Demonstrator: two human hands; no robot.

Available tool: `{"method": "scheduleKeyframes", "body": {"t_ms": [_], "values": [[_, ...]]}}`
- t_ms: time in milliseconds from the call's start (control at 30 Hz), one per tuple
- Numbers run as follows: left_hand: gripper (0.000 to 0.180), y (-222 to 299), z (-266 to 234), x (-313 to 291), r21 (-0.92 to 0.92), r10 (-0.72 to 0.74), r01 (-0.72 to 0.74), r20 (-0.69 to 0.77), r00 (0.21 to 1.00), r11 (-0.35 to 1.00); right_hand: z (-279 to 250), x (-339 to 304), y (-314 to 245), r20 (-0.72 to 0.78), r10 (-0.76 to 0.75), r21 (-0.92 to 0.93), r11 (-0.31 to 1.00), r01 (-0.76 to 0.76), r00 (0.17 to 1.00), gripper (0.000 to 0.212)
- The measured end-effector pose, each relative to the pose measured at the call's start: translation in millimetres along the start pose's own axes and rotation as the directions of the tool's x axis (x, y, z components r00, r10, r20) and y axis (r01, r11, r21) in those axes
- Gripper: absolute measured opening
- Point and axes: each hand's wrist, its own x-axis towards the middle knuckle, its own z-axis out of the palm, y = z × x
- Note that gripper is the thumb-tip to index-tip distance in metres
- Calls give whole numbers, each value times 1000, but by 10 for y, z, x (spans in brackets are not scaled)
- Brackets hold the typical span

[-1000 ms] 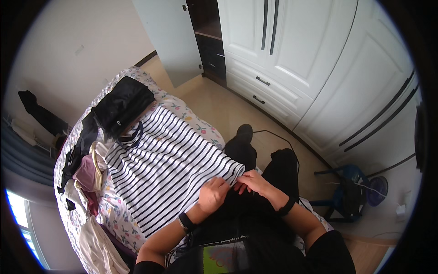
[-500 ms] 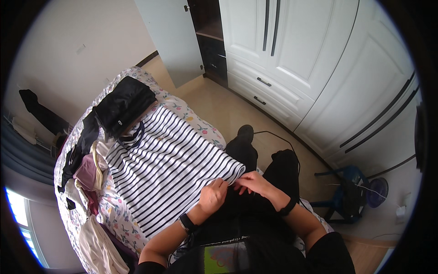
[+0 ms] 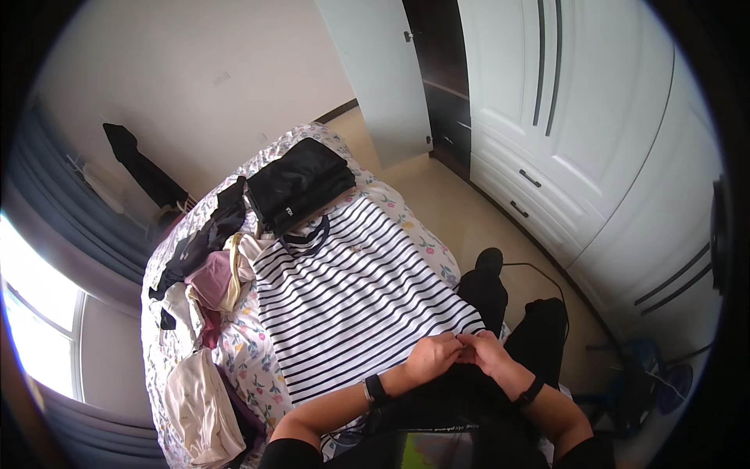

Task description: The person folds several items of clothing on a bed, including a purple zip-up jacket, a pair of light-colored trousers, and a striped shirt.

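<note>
A white T-shirt with dark stripes [image 3: 359, 297] lies spread on the bed, its dark collar away from me. At its near right corner my two hands meet. My left hand [image 3: 433, 357] is closed, its fingers pinched together at the hem. Against it sits my right hand [image 3: 484, 350], also closed, thumb and fingers drawn together at the same corner. The pinched bit of cloth is mostly hidden between the fingers. Beyond the collar rests a stack of folded black clothes [image 3: 301, 184].
Loose garments, among them a mauve one [image 3: 209, 280] and a cream one [image 3: 199, 410], lie along the left of the flowered bedsheet [image 3: 250, 352]. White wardrobes [image 3: 562, 102] stand to the right, one door [image 3: 375, 78] open. A blue stool [image 3: 637, 367] is at the lower right.
My view has swung left, so the bed and hands appear farther right. My right hand's fingers, earlier more stretched out, have drawn in against my left hand at the shirt's corner.
</note>
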Motion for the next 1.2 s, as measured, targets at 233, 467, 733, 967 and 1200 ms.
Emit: {"method": "scheduleKeyframes", "body": {"t_ms": [233,467,733,967,1200], "values": [[11,-409,-718,311,66,-166,171,-68,984,983,-174,-143,-27,-107,10,-83,996,-18,994,22],[20,-2098,-1350,359,303,-547,544,-83,833,782,-295,-94,25,-83,139,-64,987,-145,987,23],[37,-3338,-1625,815,508,-616,657,-279,737,557,-332,92,93,-62,190,-127,972,-196,980,27],[48,-3837,-1661,1026,633,-728,702,-305,614,327,-256,230,-36,-24,237,-77,968,-238,971,47],[48,-3757,-1855,1282,670,-796,665,-181,577,330,-222,210,-124,-2,237,-58,970,-236,972,56]]}}
